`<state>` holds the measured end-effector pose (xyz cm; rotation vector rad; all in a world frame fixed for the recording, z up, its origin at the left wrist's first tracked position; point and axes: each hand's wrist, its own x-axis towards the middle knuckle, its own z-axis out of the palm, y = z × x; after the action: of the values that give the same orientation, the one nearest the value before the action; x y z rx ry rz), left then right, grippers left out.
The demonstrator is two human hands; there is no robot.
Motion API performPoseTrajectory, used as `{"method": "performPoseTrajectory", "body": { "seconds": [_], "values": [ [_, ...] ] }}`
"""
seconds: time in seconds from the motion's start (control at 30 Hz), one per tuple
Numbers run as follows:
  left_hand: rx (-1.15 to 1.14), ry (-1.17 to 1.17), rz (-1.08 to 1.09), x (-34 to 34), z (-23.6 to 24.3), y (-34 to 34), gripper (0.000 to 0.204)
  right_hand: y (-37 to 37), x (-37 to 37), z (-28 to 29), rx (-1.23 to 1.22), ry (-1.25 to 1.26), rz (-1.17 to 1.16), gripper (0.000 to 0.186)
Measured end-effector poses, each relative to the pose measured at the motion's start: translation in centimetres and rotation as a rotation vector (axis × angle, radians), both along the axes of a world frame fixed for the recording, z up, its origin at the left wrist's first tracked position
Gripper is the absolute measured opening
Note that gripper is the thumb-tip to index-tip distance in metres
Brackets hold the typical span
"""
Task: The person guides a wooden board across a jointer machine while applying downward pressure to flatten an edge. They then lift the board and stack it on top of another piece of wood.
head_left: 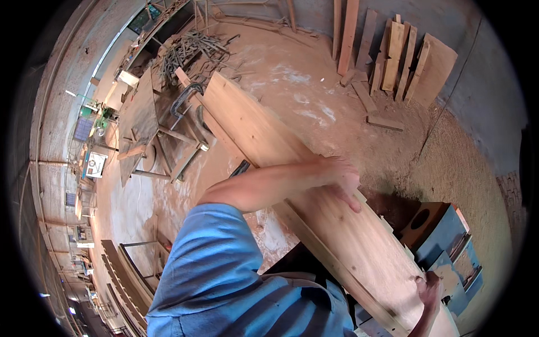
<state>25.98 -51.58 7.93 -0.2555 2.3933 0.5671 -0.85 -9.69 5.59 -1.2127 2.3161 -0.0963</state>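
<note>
A long, pale wooden board [365, 241] runs diagonally from the upper middle to the lower right in front of me. A narrow wooden strip [323, 247] lies along its near side. My left forearm crosses over the board, and my left hand [341, 178] is closed on its far edge, the thumb lying on the top face. At the lower right my right hand [429, 289] is curled around the same far edge. Its fingers are partly hidden. Near the far end, a dark metal clamp [185, 101] sits by the wood.
A blue machine [443, 241] with a wooden box stands beyond the board at right. Planks [396, 56] lean against the back wall. A heap of metal clamps [193, 53] lies at the upper left, near a tilted panel [139, 121]. Sawdust covers much of the floor [281, 62].
</note>
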Motion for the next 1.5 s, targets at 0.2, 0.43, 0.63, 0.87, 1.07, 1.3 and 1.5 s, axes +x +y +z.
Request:
{"method": "performPoseTrajectory", "body": {
  "seconds": [0.2,0.43,0.63,0.87,1.07,1.3,1.5],
  "values": [
    [0.041,-0.034,0.027,-0.1,-0.6,-1.2,0.075,-1.0,1.0,-0.6,-0.005,-0.047,-0.039,0.086],
    [0.224,-0.312,0.003,-6.4,-4.2,0.6,0.048,3.0,1.9,2.0,0.155,-0.109,-0.257,0.068],
    [0.154,-0.220,0.326,-3.8,-3.5,2.6,0.021,1.2,0.4,-2.0,0.038,0.081,-0.098,0.066],
    [0.171,-0.228,0.325,-2.5,-6.4,-0.6,0.020,-0.6,3.3,-4.3,-0.123,0.156,-0.219,0.059],
    [0.212,-0.315,0.401,-4.0,-6.1,0.1,0.021,-0.8,3.3,-5.9,-0.198,0.237,-0.215,0.058],
    [0.265,-0.201,0.449,-1.3,-13.7,-4.0,0.024,-1.7,3.0,-4.9,-0.058,0.151,-0.287,0.064],
    [0.180,-0.203,0.304,-3.0,-9.8,-1.8,0.025,-2.0,3.4,-4.0,-0.023,0.123,-0.307,0.067]
  ]
}}
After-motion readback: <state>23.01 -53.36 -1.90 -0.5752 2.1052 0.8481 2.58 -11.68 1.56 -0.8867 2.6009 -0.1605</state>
